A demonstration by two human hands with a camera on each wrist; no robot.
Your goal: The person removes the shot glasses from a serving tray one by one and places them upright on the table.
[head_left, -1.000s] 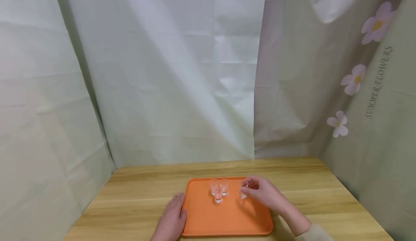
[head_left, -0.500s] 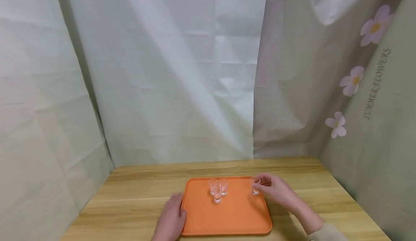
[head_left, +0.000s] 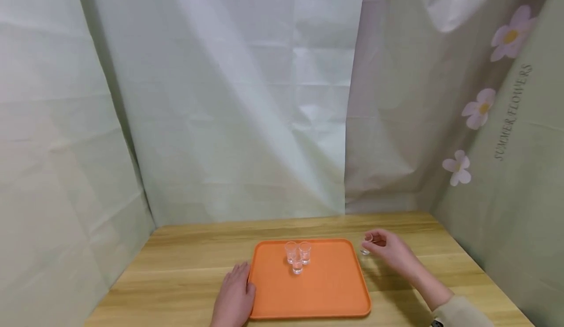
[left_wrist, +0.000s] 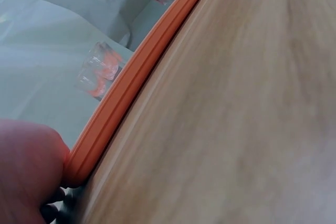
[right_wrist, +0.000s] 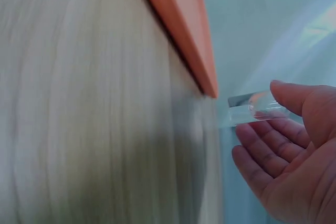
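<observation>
A small clear shot glass (head_left: 364, 248) is pinched in my right hand (head_left: 389, 251), just beyond the right rim of an orange tray (head_left: 326, 292). In the right wrist view this shot glass (right_wrist: 257, 106) sits between thumb and fingers, apart from the tray's corner. Three similar glasses (head_left: 297, 263) stand upright in a tight cluster on the tray's far half. My left hand (head_left: 233, 295) rests along the tray's left edge, fingers stretched forward. The left wrist view shows part of this hand (left_wrist: 26, 166) touching the tray's rim (left_wrist: 121, 98); its fingers are mostly hidden there.
A wood-grain table (head_left: 176, 263) carries the tray and extends on both sides of it. Pale fabric sheets (head_left: 242, 121) hang behind and along both sides, with printed flowers (head_left: 478, 107) on the right one.
My right hand has carried the shot glass rightward and slightly away, from above the tray to past its right rim. The left hand and the clustered glasses stay in place.
</observation>
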